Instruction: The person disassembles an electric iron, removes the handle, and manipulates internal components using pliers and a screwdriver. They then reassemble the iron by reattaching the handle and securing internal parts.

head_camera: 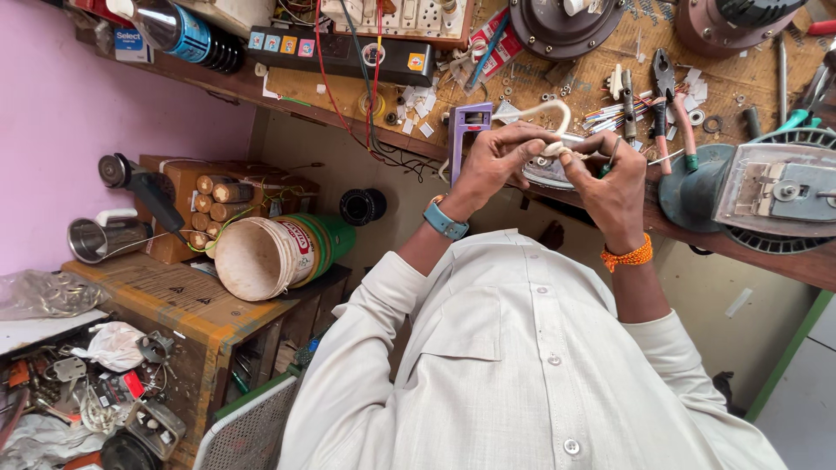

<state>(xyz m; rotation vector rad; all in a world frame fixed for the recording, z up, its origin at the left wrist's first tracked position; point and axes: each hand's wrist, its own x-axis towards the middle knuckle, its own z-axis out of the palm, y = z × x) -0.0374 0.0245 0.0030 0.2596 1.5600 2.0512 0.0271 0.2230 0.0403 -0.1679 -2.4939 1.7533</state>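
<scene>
The wooden surface [601, 78] stretches across the top, littered with pliers [666, 96], screws and paper scraps. At its near edge both hands meet over a white cord [544, 109] that loops upward. The left hand [496, 161], in a blue watch, has its fingers curled shut on the cord. The right hand [614, 178] pinches the cord's end, with a thin tool held alongside.
</scene>
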